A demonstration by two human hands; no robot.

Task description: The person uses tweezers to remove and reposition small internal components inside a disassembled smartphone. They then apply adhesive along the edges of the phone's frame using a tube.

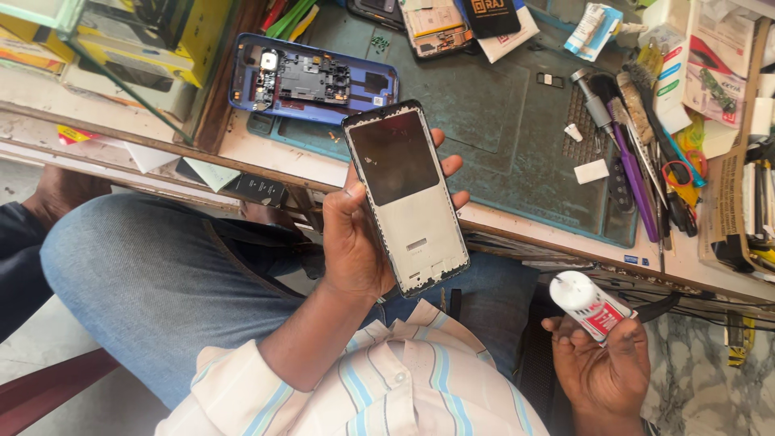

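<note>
While the left hand [355, 242] is cradling a phone frame [406, 198] at frame centre, fingers curled round its edges, the right hand [604, 355], lower right, is pinching a white glue tube [588, 303]; behind, a cluttered table [500, 105] is carrying a blue phone back [311, 79].

I see the phone frame [406, 198] in front of the worktop [517, 230]; behind it lies the opened phone [313, 78], tools [638, 153] to the right.

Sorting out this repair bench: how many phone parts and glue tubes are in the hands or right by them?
Phone frame, in left hand: 1
Opened blue phone body on mat: 1
Glue tube, in right hand: 1
Total: 3
</note>
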